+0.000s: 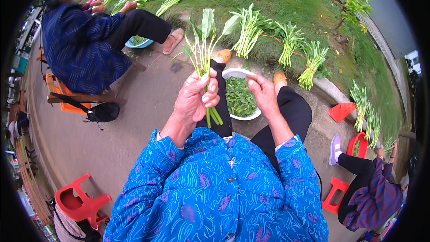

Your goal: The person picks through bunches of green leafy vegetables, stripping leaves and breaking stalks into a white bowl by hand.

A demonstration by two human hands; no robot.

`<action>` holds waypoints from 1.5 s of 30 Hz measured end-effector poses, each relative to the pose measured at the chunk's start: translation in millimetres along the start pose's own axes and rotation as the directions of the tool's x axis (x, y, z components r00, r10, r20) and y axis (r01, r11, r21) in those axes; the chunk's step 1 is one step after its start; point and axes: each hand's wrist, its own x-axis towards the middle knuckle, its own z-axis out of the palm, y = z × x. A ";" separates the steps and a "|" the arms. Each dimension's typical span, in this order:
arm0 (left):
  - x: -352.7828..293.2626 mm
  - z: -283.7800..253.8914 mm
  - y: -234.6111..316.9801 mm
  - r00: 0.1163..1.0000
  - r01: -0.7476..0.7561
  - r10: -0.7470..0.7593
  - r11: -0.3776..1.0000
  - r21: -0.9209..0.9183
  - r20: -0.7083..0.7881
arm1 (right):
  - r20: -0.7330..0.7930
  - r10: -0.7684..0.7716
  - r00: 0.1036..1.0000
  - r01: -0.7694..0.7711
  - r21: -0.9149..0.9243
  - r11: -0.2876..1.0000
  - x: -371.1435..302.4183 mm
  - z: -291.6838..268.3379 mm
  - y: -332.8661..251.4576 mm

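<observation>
My left hand [195, 98] is wrapped round a small bunch of leafy green stalks [204, 47]. Their leaves stand up above the fist and the cut ends stick out below it. Over the right rim of a white basket [245, 118], my right hand [265, 93] is closed, thumb against forefinger; whatever it pinches, if anything, is too small to make out. Plucked green leaves [239, 96] fill the basket, which sits on the ground between my legs.
Stalk bundles [248, 31] line the grass edge ahead. At left sits a person in dark blue [80, 40] handling stalks, a blue basin [139, 42] nearby. Another person [374, 192] sits at right by a red basin [358, 145]. A red chair [83, 199] stands lower left.
</observation>
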 end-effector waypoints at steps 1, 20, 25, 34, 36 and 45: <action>-1.1 0.7 0.3 1.000 0.029 -0.029 1.000 0.011 0.011 | -0.042 -0.170 0.984 0.166 -0.096 0.981 13.3 -6.1 -3.4; -13.5 7.0 2.0 0.960 0.270 -0.243 0.937 0.224 -0.140 | -0.056 -0.526 0.849 0.398 -0.587 0.705 80.8 -17.4 -75.9; -30.8 5.5 10.0 0.952 0.302 -0.261 0.885 0.355 -0.160 | -0.262 -0.057 0.963 0.008 -0.187 0.982 88.6 -30.3 0.8; -56.3 -4.6 24.6 0.951 0.306 -0.257 0.718 0.625 -0.170 | 0.091 0.193 0.977 -0.065 -0.734 0.676 31.6 -23.4 66.4; -58.8 -5.0 26.9 0.949 0.311 -0.259 0.693 0.651 -0.177 | 0.144 0.379 0.914 -0.086 -0.845 0.528 37.4 -28.0 42.8; -59.4 -4.1 26.7 0.932 0.350 -0.311 0.639 0.685 -0.186 | 0.077 -0.157 0.985 0.160 -0.033 0.987 60.4 -76.4 -55.0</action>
